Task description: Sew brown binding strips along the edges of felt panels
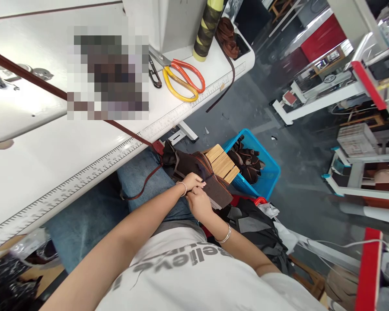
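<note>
Left hand (pixel 193 181) and right hand (pixel 199 205) curl closed together at the near edge of a dark fabric bundle (pixel 189 163), their pinch hidden. It lies just beyond them, left hand nearer, its long axis slanting from the white table (pixel 94 166), bunched end tableward, flat end rightward past the wooden slats (pixel 221 162).

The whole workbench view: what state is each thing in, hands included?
Left hand, fingers curled closed
Right hand, closed beside it
Dark cloth bundle, bound with cord
Scissors, lying flat, handles apart
Thread cone, upright, wound
Blue basket, open, holding dark cloth pieces
Black tray, holding brown strips
</note>
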`<state>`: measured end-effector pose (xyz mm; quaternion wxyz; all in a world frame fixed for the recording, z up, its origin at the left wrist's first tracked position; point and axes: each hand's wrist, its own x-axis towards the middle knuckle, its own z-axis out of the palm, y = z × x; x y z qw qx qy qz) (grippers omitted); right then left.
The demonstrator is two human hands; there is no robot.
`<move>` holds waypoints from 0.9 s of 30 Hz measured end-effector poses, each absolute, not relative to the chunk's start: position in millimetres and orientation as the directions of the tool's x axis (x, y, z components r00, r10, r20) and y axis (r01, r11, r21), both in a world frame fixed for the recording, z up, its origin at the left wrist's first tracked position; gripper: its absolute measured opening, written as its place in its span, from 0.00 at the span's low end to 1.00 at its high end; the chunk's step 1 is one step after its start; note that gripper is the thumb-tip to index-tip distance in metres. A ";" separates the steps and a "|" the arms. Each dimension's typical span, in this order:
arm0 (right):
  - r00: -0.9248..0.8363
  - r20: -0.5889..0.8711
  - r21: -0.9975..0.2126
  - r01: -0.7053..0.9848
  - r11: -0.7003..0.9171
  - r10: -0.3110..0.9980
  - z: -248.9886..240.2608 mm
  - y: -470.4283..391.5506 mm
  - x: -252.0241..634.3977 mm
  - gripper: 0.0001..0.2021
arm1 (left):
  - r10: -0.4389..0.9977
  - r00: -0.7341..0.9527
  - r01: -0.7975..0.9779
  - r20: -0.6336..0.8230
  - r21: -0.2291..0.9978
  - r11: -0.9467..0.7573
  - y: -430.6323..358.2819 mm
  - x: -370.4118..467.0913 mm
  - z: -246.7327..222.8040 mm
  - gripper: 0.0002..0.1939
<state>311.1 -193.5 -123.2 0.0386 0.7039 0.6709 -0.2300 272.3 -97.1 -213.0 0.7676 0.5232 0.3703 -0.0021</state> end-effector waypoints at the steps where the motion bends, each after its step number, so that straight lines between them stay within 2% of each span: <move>1: -0.021 -0.358 -0.291 0.953 -0.090 0.933 -120.5 -193.7 315.3 0.12 | 0.377 0.732 0.402 -0.567 0.806 0.434 -96.8 271.2 -212.8 0.18; 4: 0.040 -0.227 -0.333 0.936 -0.116 0.973 -110.1 -190.2 341.1 0.14 | 0.364 0.742 0.428 -0.563 0.816 0.389 -96.8 268.9 -210.1 0.16; 6: -0.003 -0.147 -0.300 0.953 -0.042 0.989 -105.8 -183.4 362.7 0.19 | 0.355 0.746 0.435 -0.563 0.816 0.380 -98.0 268.7 -207.8 0.14; 8: -0.162 -0.163 -0.286 0.952 0.111 0.973 -106.5 -174.8 381.3 0.22 | 0.351 0.743 0.440 -0.570 0.811 0.385 -99.3 269.1 -206.2 0.13; 10: -0.245 -0.248 -0.290 0.942 0.170 0.937 -111.1 -167.5 394.7 0.20 | 0.350 0.735 0.439 -0.581 0.801 0.407 -99.7 269.1 -205.8 0.11; 13: -0.158 -0.365 -0.255 0.965 0.065 0.918 -118.0 -166.5 408.0 0.14 | 0.330 0.729 0.428 -0.599 0.776 0.463 -97.9 267.9 -207.4 0.09; 17: -0.070 -0.448 -0.199 0.980 -0.023 0.891 -120.4 -187.9 419.4 0.14 | 0.254 0.742 0.432 -0.620 0.733 0.525 -95.2 265.6 -212.3 0.09; 21: 0.033 -0.533 -0.100 0.990 -0.101 0.846 -124.5 -212.4 422.7 0.10 | 0.204 0.745 0.468 -0.635 0.716 0.517 -95.9 264.5 -215.8 0.10; 25: 0.135 -0.504 -0.008 0.987 -0.161 0.853 -120.6 -195.1 420.0 0.06 | 0.269 0.691 0.523 -0.670 0.722 0.453 -97.6 265.0 -212.9 0.11; 27: 0.103 -0.396 -0.048 0.990 -0.132 0.912 -105.4 -164.3 412.3 0.10 | 0.331 0.661 0.544 -0.673 0.734 0.407 -97.8 265.9 -210.6 0.11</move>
